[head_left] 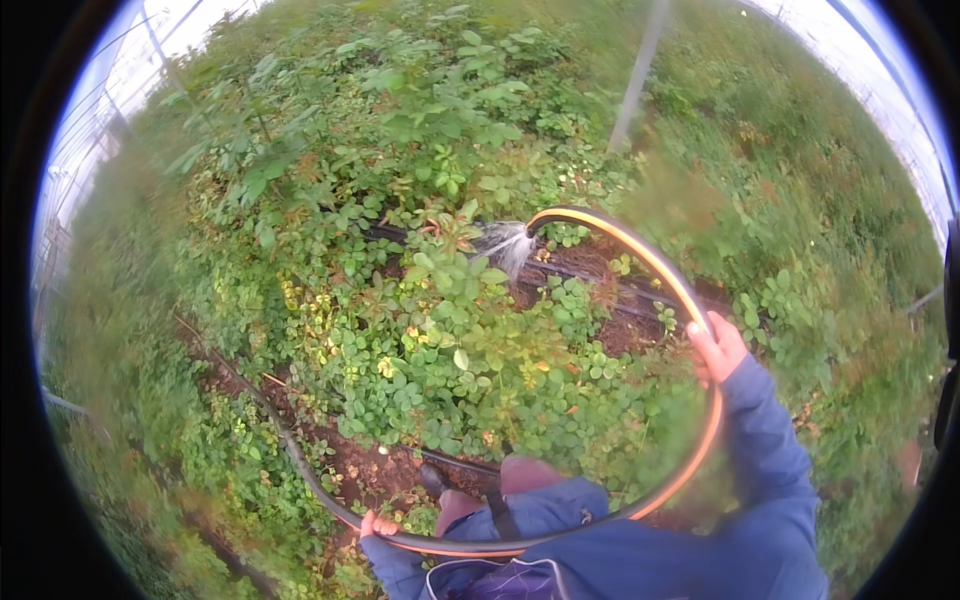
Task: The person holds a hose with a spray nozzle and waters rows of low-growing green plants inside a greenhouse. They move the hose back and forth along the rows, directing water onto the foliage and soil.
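A black hose with an orange stripe bends in a wide loop in front of my body. My right hand is closed around it at the right side, below the free end. Water sprays from that end onto the leafy green plants and the soil beside them. Low at the left, my left hand grips the same hose near my waist. From there the hose trails up and left along the ground among the leaves. Both forearms are in blue sleeves.
Dark thin pipes run along the brown soil between the plants. A grey post rises at the far side. Dense foliage surrounds me, some leaves yellowed. My legs and a dark shoe stand on bare soil. A pale framed structure shows at the upper edges.
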